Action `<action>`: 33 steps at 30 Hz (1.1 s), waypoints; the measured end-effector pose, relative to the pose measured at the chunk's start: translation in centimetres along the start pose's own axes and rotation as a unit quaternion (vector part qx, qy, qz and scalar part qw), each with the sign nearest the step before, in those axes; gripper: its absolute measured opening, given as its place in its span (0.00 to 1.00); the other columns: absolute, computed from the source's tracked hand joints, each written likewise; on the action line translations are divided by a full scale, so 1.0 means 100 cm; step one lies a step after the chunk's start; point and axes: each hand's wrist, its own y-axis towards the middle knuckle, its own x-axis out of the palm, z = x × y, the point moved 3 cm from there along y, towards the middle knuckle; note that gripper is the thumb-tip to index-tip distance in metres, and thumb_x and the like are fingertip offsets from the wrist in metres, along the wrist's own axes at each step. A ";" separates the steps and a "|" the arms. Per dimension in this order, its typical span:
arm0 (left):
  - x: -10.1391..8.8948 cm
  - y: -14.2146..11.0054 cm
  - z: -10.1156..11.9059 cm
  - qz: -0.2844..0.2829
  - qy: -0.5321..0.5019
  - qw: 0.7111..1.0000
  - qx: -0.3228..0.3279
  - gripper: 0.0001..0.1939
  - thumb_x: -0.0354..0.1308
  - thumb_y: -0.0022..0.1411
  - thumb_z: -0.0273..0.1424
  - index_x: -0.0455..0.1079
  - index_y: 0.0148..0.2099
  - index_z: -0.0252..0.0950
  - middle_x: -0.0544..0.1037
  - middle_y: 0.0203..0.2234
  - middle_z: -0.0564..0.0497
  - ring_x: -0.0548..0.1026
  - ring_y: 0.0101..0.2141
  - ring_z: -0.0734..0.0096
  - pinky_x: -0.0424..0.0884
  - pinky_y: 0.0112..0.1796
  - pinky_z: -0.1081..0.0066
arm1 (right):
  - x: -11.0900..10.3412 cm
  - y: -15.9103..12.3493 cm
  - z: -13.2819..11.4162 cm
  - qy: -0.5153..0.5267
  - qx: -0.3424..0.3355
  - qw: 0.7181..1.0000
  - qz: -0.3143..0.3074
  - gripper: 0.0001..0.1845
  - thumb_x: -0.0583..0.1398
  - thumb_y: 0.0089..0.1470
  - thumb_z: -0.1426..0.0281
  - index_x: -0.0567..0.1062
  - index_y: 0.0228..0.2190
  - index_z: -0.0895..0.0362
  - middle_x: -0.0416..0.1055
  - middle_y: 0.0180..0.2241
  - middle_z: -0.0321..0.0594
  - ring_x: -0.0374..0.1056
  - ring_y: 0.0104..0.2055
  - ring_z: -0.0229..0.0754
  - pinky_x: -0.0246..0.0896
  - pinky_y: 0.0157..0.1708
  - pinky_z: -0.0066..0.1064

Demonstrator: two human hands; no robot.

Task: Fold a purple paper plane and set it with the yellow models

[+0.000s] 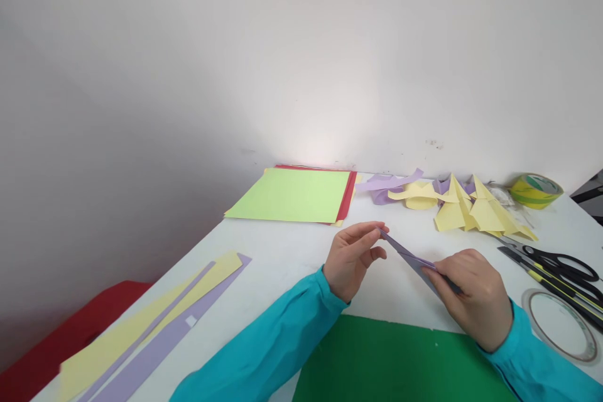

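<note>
Between my two hands is a folded piece of purple paper (411,257), held up above the table and slanting down to the right. My left hand (355,257) pinches its narrow upper tip between thumb and forefinger. The wider lower end sits in the grip of my right hand (471,292), thumb on the near side. Below the hands a green sheet (400,364) lies at the table's front edge. Just beyond them stand folded yellow paper shapes (464,210) with pointed tops.
A stack topped by a light green sheet (292,195) lies at the back. Yellow and purple strips (155,352) are on the left. Scissors (560,264), a cutter (541,270), a clear tape roll (560,326) and yellow-green tape (536,191) sit right. The wall (301,63) borders the table.
</note>
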 end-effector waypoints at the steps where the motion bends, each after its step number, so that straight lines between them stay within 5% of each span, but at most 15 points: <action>1: 0.000 0.000 0.000 0.004 0.001 1.000 0.001 0.09 0.65 0.44 0.29 0.75 0.32 0.34 0.74 0.27 0.50 0.69 0.30 0.72 0.67 0.25 0.74 | 0.000 0.000 0.000 -0.006 -0.005 1.000 0.001 0.06 0.57 0.52 0.72 0.73 0.25 0.58 0.69 0.20 0.37 0.61 0.24 0.36 0.53 0.30 0.31; 33: -0.004 0.001 -0.001 0.024 0.031 0.999 0.020 0.06 0.65 0.45 0.28 0.75 0.29 0.34 0.74 0.28 0.49 0.68 0.30 0.74 0.67 0.23 0.77 | 0.000 0.001 -0.003 -0.075 -0.046 0.996 0.030 0.03 0.60 0.49 0.75 0.72 0.25 0.59 0.70 0.21 0.37 0.62 0.25 0.37 0.52 0.31 0.32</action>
